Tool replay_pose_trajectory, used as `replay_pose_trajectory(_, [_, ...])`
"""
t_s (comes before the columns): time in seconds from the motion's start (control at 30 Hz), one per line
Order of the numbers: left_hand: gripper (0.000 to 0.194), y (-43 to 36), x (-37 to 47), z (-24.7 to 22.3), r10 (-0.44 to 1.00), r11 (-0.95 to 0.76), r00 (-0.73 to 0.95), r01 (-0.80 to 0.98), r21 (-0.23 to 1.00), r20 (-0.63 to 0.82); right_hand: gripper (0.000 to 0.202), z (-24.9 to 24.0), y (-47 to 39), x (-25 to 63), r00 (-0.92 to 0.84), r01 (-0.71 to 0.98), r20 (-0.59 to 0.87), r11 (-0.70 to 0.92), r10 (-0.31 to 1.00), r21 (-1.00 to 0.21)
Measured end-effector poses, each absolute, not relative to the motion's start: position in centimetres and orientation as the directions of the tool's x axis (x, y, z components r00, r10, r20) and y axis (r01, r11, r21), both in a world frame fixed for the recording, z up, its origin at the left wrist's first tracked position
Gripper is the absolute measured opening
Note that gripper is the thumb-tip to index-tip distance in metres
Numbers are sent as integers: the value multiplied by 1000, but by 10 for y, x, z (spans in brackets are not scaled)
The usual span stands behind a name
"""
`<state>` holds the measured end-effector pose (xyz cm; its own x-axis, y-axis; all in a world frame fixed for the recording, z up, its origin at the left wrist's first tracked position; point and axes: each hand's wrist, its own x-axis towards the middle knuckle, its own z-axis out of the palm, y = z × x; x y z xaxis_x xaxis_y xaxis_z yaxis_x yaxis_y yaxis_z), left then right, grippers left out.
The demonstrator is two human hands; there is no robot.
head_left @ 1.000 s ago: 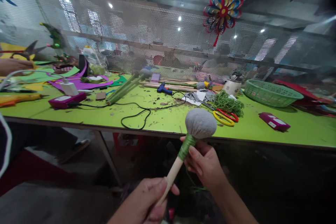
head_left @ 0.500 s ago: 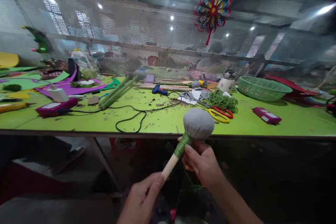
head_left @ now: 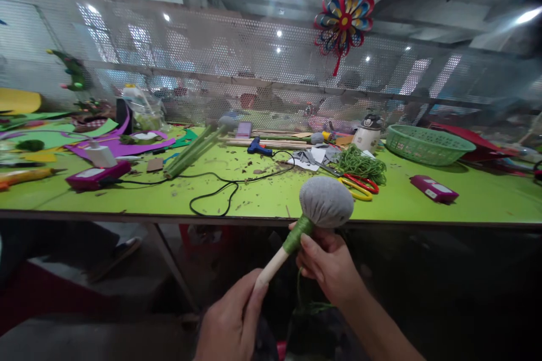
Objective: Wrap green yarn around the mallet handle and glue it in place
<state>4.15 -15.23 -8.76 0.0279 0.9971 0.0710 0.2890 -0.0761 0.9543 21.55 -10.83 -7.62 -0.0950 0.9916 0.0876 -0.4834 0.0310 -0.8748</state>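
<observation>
A wooden stick with a round, grey cloth-covered head, like a padded mallet (head_left: 326,201), tilts up to the right in front of the table edge. Green string (head_left: 298,234) is wound in a tight band just below the head. My left hand (head_left: 231,313) is closed around the bare lower part of the stick. Thumb and fingers of my right hand (head_left: 326,262) pinch at the green winding, under the head. From there a loose strand of green string (head_left: 298,287) hangs down below the right hand. Exactly what the right fingertips grip is partly hidden.
On the green table (head_left: 262,197) lie scissors (head_left: 358,186), a heap of green string (head_left: 362,163), a blue glue gun (head_left: 259,146) with a looping black cord, grey scraps, and a purple box (head_left: 434,189). A green basket (head_left: 429,145) stands at right; green-wrapped sticks (head_left: 190,149) lie left.
The mallet's head has turned slightly and shifted a little right, showing more gathered cloth. Both hands keep their hold. The whole view has shifted slightly.
</observation>
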Motion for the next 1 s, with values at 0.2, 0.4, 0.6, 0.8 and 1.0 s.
replay_pose_trajectory(0.2, [47, -153, 37, -84, 838, 367, 426, 25, 930, -342, 24, -74, -113, 219, -150, -526, 102, 8, 983, -850])
replay_pose_trajectory(0.4, [57, -151, 33, -87, 759, 395, 551, 31, 918, -346, 28, -69, -116, 218, -141, -482, 67, -9, 988, -876])
replay_pose_trajectory(0.6, [31, -153, 37, -92, 996, -76, 66, 302, 950, 59, 24, -76, -109, 215, -107, -457, 47, -7, 993, -890])
replay_pose_trajectory(0.8, [50, -155, 32, -85, 852, 359, 395, 37, 933, -344, 26, -76, -112, 218, -190, -495, 81, -25, 978, -868])
replay_pose_trajectory(1.0, [58, -154, 31, -89, 691, 511, 614, -41, 858, -382, 29, -74, -115, 217, -181, -474, 49, -43, 982, -880])
